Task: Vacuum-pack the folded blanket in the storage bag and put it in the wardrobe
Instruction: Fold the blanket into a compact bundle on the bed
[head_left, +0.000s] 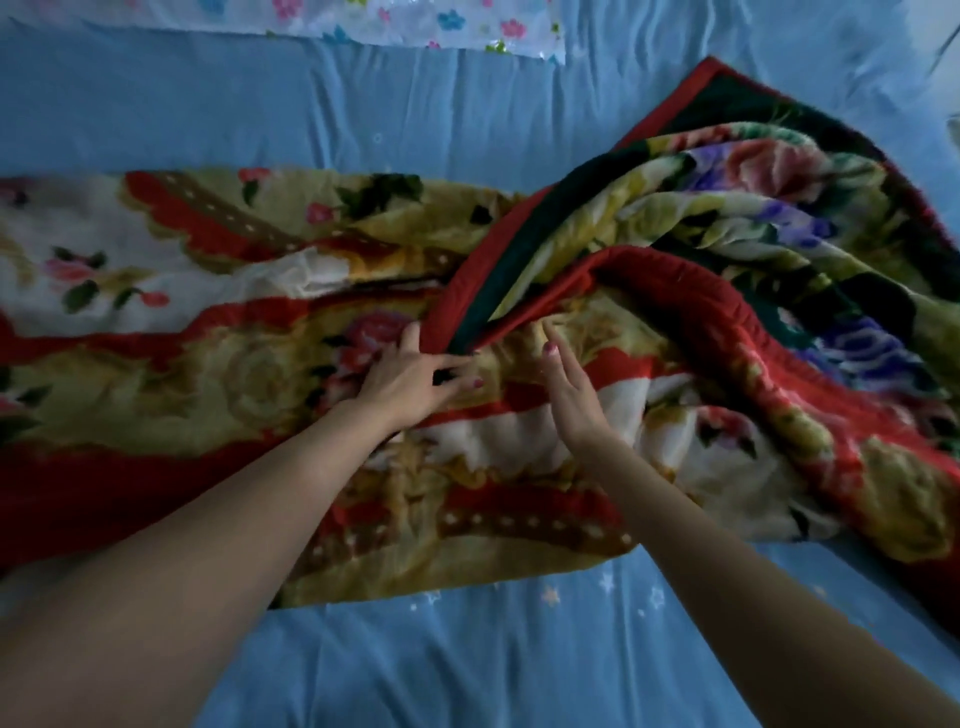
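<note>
**Both hands on the half-folded blanket**

The flowered blanket (218, 332) lies across the middle of the blue bed sheet (260, 109), its right part turned back in a loose fold. The left hand (410, 376) pinches the folded red edge. The right hand (569, 387) rests flat and open just beside it. A flower-printed plastic bag (415, 23) lies at the sheet's far edge.

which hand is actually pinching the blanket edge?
The left hand: its fingers close on the red edge of the blanket. The right hand lies open, flat on top.
</note>
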